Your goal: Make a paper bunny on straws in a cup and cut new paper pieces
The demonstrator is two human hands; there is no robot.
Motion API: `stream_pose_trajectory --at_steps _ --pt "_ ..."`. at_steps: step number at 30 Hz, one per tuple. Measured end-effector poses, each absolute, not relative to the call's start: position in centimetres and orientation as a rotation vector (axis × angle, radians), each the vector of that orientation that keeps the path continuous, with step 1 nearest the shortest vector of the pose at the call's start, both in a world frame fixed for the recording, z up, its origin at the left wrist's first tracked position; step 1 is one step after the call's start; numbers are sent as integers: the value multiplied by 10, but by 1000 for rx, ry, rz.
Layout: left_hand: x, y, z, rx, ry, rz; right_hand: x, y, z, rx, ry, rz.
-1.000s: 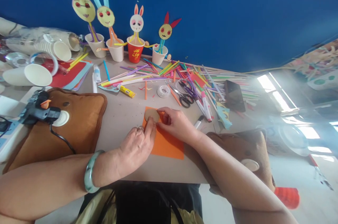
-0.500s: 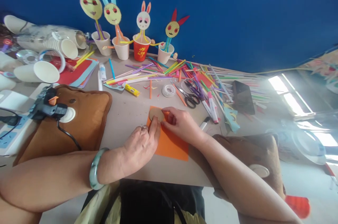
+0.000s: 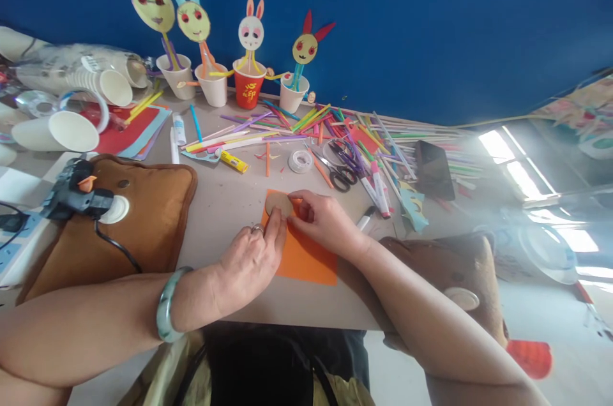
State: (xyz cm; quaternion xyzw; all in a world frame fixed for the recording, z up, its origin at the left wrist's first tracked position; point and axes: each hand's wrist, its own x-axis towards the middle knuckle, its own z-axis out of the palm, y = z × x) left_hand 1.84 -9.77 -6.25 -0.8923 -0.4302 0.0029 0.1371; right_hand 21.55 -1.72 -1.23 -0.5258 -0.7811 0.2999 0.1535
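Observation:
A round tan cardboard disc (image 3: 276, 202) lies on the upper left part of an orange paper sheet (image 3: 309, 260). My left hand (image 3: 251, 251), with a ring and a green bangle at the wrist, presses the disc down with its extended fingertips. At the disc's right edge, my right hand (image 3: 323, 221) has thumb and forefinger curled in, holding the edge. The fingers cover part of the disc. Just right of that hand lies a marker (image 3: 366, 218). Black-handled scissors (image 3: 341, 177) and a tape roll (image 3: 300, 161) rest beyond the paper.
Several rabbit-faced figures stand in cups along the blue wall, one in a red cup (image 3: 249, 90). Coloured sticks (image 3: 268, 135), a yellow glue stick (image 3: 234, 161) and a phone (image 3: 434, 170) lie across the back. A brown cushion (image 3: 148, 202) with a plugged-in cord sits left, another brown cushion (image 3: 445, 265) right.
The view has shifted slightly, so everything sits a little farther left in it. Both hands keep their places at the disc; no clear movement of disc or paper shows.

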Motion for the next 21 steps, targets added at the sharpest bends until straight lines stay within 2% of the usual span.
stream_pose_trajectory --at_steps 21 --pt "34 -88 -13 -2657 -1347 246 217 -17 -12 -1477 -2219 889"
